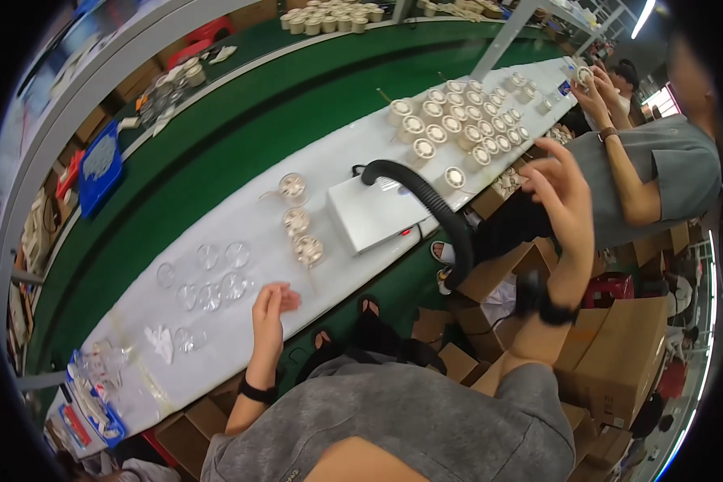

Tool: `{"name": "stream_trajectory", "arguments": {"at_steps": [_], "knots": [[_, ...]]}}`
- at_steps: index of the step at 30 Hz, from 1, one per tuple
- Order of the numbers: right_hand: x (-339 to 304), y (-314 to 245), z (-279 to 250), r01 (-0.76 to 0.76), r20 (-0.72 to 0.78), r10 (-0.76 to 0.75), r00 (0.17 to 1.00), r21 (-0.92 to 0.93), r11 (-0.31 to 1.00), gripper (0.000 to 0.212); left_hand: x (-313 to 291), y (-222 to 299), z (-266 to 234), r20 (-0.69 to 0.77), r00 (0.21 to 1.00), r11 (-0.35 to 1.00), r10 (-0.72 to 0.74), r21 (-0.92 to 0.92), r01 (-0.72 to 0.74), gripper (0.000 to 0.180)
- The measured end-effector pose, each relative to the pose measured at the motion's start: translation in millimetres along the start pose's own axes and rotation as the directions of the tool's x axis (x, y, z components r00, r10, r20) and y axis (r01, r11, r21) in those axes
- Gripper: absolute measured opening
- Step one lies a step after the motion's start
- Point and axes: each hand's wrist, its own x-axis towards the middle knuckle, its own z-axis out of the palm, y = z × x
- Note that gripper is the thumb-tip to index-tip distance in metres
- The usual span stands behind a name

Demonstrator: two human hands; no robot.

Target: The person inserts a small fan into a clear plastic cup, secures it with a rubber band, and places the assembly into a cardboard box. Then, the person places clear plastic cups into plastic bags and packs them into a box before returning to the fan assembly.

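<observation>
My left hand (271, 312) hovers over the near edge of the white-topped bench (241, 205), fingers loosely bent, nothing visible in them. Clear plastic round covers (209, 296) lie just left of it. Beyond it stands a row of three cream round parts with spoked tops and thin wires, the closest being this one (307, 251). My right hand (562, 189) is raised at the right, its fingers apart and no object showing in them. Between the hands, a white metal box (373, 210) with a red light sits on the bench. A black corrugated hose (426, 193) arches from it toward me.
Many cream cylindrical units (454, 124) stand farther along the bench. A green conveyor belt (217, 136) runs behind it. A blue tray (100, 170) lies across the belt. Cardboard boxes (618, 345) crowd the right. A co-worker in grey (675, 169) holds a unit at the bench's far end.
</observation>
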Motion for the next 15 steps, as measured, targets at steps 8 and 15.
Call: {"name": "stream_trajectory", "arguments": {"at_steps": [8, 15], "knots": [[88, 237, 77, 0.278, 0.398, 0.189, 0.898, -0.844, 0.458, 0.066, -1, 4, 76, -0.029, 0.987, 0.981, -0.161, -0.113, 0.157, 0.026], [67, 201, 6, -0.077, 0.167, 0.074, 0.983, 0.009, 0.997, 0.054, -17, 15, 105, -0.092, 0.991, 0.992, -0.094, -0.099, 0.084, 0.026]]}}
